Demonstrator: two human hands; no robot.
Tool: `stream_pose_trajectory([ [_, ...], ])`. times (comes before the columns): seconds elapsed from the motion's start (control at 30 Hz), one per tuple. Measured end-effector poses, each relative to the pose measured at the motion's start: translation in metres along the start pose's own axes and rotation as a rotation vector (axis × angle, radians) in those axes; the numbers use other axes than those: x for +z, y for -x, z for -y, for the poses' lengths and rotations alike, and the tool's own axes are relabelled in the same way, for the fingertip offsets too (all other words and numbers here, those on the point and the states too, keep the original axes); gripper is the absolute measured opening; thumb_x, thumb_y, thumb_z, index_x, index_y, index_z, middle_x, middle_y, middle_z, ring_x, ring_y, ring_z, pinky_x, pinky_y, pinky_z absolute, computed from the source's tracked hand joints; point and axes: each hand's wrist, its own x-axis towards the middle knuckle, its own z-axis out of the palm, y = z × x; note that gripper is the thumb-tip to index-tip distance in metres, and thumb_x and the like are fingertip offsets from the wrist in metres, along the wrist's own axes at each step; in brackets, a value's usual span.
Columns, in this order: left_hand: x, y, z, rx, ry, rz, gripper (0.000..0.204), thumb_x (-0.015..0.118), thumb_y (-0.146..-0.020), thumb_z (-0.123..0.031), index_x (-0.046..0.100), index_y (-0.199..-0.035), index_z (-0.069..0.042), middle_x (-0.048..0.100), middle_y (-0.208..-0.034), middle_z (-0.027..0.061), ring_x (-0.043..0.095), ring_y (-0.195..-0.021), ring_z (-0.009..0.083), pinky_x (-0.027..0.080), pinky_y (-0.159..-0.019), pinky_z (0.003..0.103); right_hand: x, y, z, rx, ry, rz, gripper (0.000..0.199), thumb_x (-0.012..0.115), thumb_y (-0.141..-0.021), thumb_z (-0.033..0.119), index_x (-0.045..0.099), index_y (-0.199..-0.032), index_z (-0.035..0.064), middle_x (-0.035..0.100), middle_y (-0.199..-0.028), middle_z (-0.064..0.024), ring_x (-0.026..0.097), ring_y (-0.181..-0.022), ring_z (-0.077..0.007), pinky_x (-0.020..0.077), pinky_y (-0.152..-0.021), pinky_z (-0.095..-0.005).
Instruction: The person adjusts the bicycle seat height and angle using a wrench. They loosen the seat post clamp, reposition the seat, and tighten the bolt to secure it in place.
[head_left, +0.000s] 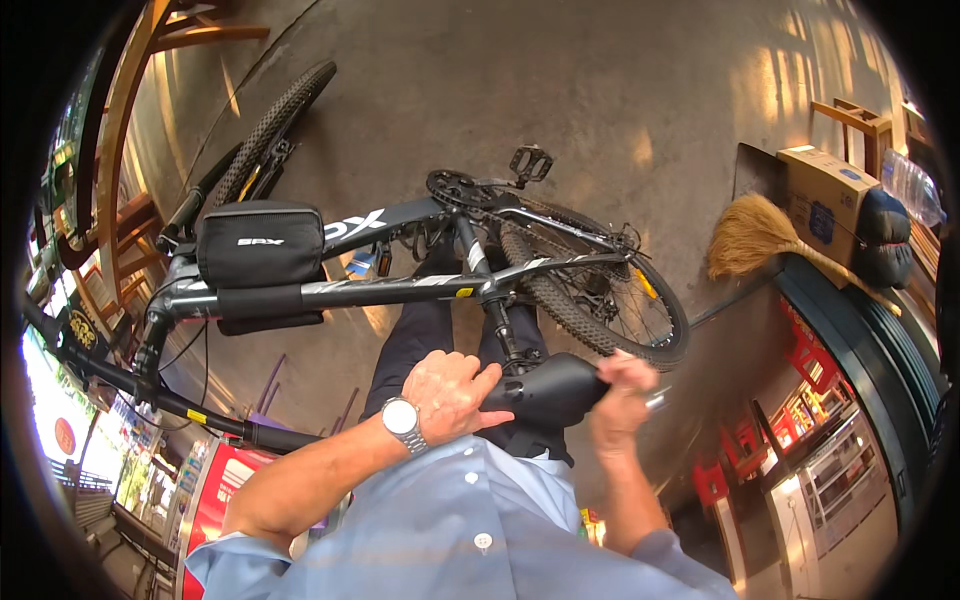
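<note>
A black bicycle saddle [560, 390] is right in front of my body, on the seat post of a dark mountain bike [370, 290]. My left hand [450, 393], with a silver watch on its wrist, is wrapped round the saddle's narrow end, thumb on the near side. At the saddle's wide end, my right hand [625, 395] is closed and slightly blurred. A small shiny metal piece [656, 401] sticks out beside its fingers; its kind cannot be made out. My legs show beneath the bike frame.
A black bag [260, 243] straddles the frame's top tube. The front wheel [275, 130] lies far left, the rear wheel [600, 290] to the right. A straw broom [755, 240] and a cardboard box [828, 195] are at the right, wooden chairs [125, 150] at the left.
</note>
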Motion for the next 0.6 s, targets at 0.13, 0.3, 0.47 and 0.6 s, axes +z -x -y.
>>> stream_pose_trajectory([
  [0.13,-0.007,0.000,-0.007,-0.129,0.007,0.067,0.065,0.081,-0.064,-0.054,0.068,-0.108,-0.008,0.052,-0.077,0.0025,0.052,-0.070,0.0206,0.037,-0.063,0.034,-0.043,-0.062,0.008,0.190,0.419,0.410,0.052,0.040,-0.106,0.051,0.059,-0.116,0.0039,0.051,-0.073,-0.0007,0.047,-0.065,-0.0099,0.0413,-0.060,-0.0285],
  [0.3,-0.006,0.005,-0.006,-0.203,0.056,0.114,0.070,0.075,-0.070,-0.052,0.063,-0.119,-0.004,0.054,-0.087,0.0058,0.053,-0.077,0.0220,0.039,-0.071,0.036,-0.040,-0.096,-0.041,0.166,0.409,1.001,0.032,0.055,-0.102,0.031,0.069,-0.112,0.0041,0.058,-0.075,-0.0099,0.057,-0.073,-0.0268,0.0466,-0.070,-0.0378],
  [0.47,-0.012,-0.008,-0.025,-0.253,0.008,0.189,0.072,0.078,-0.070,-0.050,0.062,-0.125,-0.006,0.060,-0.103,0.0098,0.060,-0.089,0.0278,0.044,-0.087,0.043,-0.012,-0.118,-0.048,0.267,0.285,1.369,0.022,0.064,-0.096,0.028,0.073,-0.107,0.0117,0.063,-0.080,-0.0088,0.062,-0.078,-0.0282,0.0493,-0.074,-0.0389],
  [0.6,-0.005,-0.022,-0.031,-0.268,0.026,0.295,0.067,0.074,-0.077,-0.038,0.058,-0.129,0.001,0.059,-0.105,0.0169,0.059,-0.098,0.0310,0.044,-0.093,0.043,-0.001,-0.114,-0.057,0.190,0.258,1.441,0.022,0.065,-0.095,0.032,0.074,-0.106,0.0143,0.062,-0.078,-0.0077,0.061,-0.077,-0.0293,0.0494,-0.073,-0.0402],
])
